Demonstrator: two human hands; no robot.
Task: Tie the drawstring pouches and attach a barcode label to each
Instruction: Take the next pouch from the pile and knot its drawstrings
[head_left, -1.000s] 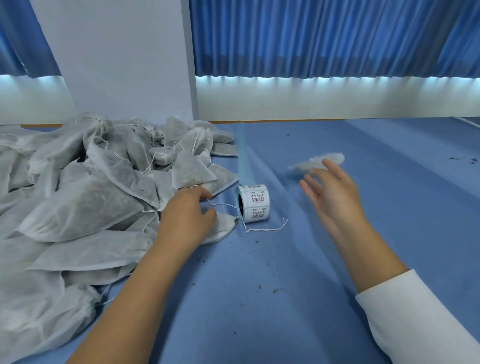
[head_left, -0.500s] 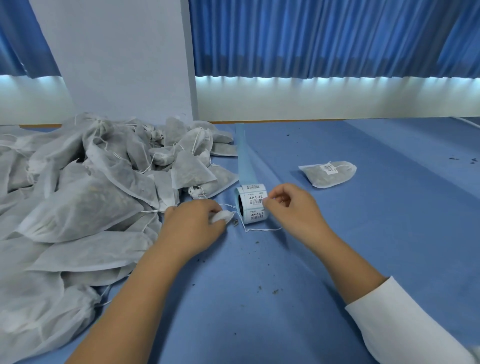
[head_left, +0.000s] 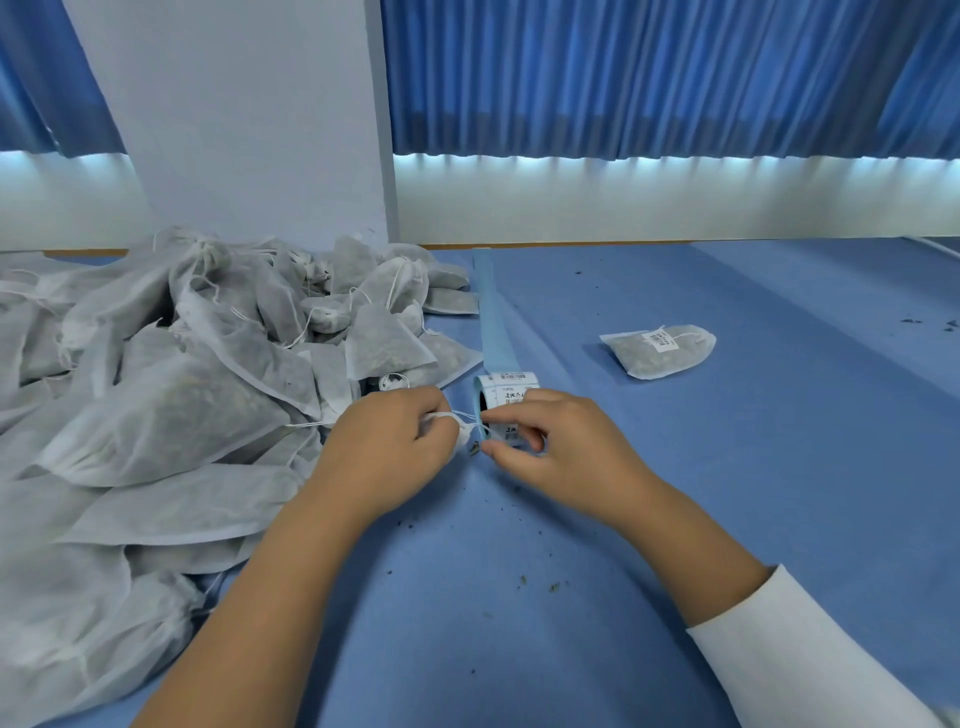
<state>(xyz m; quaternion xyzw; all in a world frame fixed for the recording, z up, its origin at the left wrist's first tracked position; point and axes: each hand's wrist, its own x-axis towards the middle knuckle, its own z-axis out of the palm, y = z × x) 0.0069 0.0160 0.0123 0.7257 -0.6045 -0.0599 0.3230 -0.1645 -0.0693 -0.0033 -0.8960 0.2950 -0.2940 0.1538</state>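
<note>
Blue table (head_left: 727, 493): left hand (head_left: 387, 452) on pouch (head_left: 461, 435), right hand (head_left: 563, 457) on drawstring (head_left: 466, 414).

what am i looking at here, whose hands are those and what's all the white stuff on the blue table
There is no machine: a person works with bare hands, and the single picture comes from a wide-angle camera worn on their head, looking forward and down. On the blue cloth-covered table a big heap of white fabric drawstring pouches lies to the left. In the middle sits a small roll of white barcode labels, its blue backing strip trailing away. One filled pouch with a label on it lies alone to the right. The left hand grips the neck of a small white pouch, and the right hand seems to pinch its thin white drawstring beside the roll.
</note>
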